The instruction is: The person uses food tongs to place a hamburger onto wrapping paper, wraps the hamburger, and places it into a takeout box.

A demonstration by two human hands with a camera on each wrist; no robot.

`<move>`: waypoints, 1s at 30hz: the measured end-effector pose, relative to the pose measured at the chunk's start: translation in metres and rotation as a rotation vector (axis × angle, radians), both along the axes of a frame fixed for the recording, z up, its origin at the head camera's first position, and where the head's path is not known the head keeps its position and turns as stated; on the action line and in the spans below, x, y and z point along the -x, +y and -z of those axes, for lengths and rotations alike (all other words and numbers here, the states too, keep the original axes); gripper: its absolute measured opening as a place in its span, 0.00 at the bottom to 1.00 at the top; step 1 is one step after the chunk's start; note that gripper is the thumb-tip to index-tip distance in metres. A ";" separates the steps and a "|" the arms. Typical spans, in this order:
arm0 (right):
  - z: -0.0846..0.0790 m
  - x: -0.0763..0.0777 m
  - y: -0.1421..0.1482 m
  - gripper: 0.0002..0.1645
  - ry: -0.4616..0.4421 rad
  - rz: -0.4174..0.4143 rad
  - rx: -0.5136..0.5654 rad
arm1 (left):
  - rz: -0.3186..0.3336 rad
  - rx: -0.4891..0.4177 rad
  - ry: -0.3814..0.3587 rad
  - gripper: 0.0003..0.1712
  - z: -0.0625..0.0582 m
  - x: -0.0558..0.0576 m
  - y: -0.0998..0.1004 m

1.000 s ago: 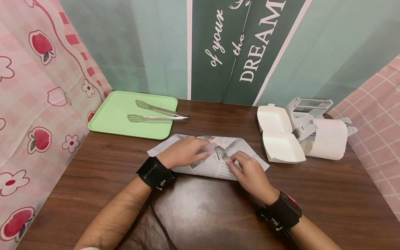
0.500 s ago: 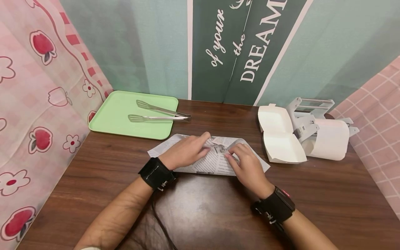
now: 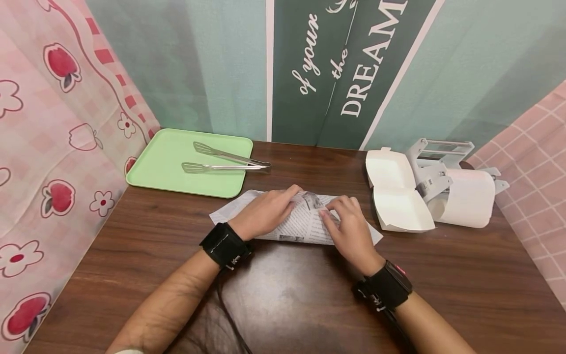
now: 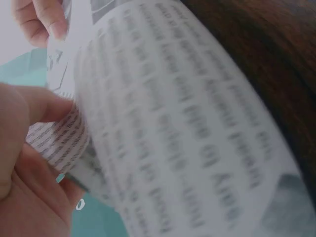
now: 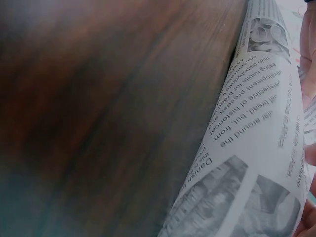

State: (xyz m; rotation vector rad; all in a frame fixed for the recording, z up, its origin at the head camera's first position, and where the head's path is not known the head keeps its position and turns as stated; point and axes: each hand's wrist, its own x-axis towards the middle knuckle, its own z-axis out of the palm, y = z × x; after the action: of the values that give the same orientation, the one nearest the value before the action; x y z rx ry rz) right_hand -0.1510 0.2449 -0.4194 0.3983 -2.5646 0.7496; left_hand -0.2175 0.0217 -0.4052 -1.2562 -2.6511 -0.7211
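A sheet of newsprint-patterned wrapping paper (image 3: 305, 223) lies on the table in front of me, folded over into a long bulging bundle with pointed ends left and right. What is inside cannot be seen. My left hand (image 3: 265, 211) pinches the folded paper on its left part; in the left wrist view its thumb (image 4: 47, 104) presses the paper against the fingers behind. On the right part, my right hand (image 3: 353, 236) pinches the fold between thumb and fingertips. The rounded near side of the paper (image 5: 252, 113) fills part of the right wrist view.
A green tray (image 3: 155, 162) stands at the back left, with metal tongs (image 3: 230, 164) lying across its right edge. Back right, an open white takeout box (image 3: 400, 204) sits beside a grey holder with a white roll (image 3: 468, 199). Curtains close off the back and sides.
The near side of the paper has been rolled away from me, and its front edge now lies farther off. Both hands have moved slightly forward, the right also a little left.
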 end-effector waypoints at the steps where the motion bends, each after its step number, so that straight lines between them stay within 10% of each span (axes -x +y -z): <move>1: 0.000 0.000 0.000 0.13 0.010 0.002 -0.004 | -0.004 -0.001 0.003 0.12 0.001 0.001 0.001; 9: -0.006 -0.009 -0.001 0.15 0.149 -0.101 -0.178 | -0.016 -0.075 -0.016 0.16 0.006 0.008 0.005; 17: -0.006 -0.018 -0.009 0.17 0.082 -0.255 -0.368 | -0.049 -0.064 0.000 0.13 0.005 0.012 0.005; 30: -0.006 -0.017 -0.017 0.24 0.084 -0.282 -0.482 | -0.055 -0.046 0.017 0.11 0.008 0.017 0.009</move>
State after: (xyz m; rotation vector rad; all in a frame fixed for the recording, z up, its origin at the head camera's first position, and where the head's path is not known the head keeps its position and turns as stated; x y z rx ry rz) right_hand -0.1340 0.2278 -0.4136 0.9348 -2.6193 0.1811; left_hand -0.2344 0.0302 -0.4132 -1.1679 -2.6286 -0.7557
